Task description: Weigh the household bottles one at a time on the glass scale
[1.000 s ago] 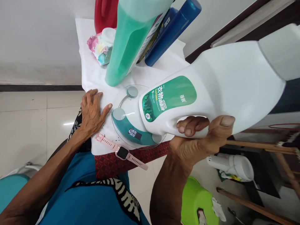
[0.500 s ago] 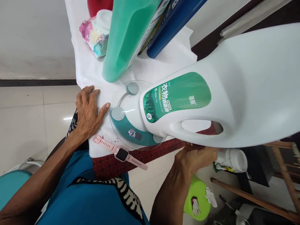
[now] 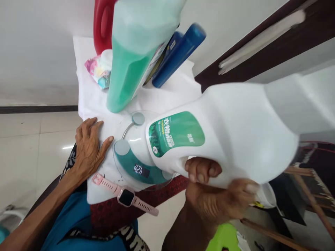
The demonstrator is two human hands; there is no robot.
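Note:
A large white jug of clothing disinfectant (image 3: 222,132) with a green label stands on a round glass scale (image 3: 131,167), whose display is lit. My right hand (image 3: 214,195) grips the jug's handle, the fingers coming through the handle hole and the thumb along the outside. To the left, my left hand (image 3: 90,150) lies flat on the white cloth (image 3: 104,191), fingers apart and holding nothing. Near it, a pink-strapped watch (image 3: 126,197) rests along the cloth's front edge, below the scale.
Behind the scale stand a green-liquid bottle (image 3: 133,66), a blue bottle (image 3: 180,52), a red jug (image 3: 102,29) and a colourful pouch with a white cap (image 3: 98,71). A lime-green bin (image 3: 225,238) and a wooden frame (image 3: 277,237) are low on the right.
My right hand has come up from beside the jug, and its fingers now wrap the handle. The view has shifted, and the jug's top now shows. My left hand stays flat.

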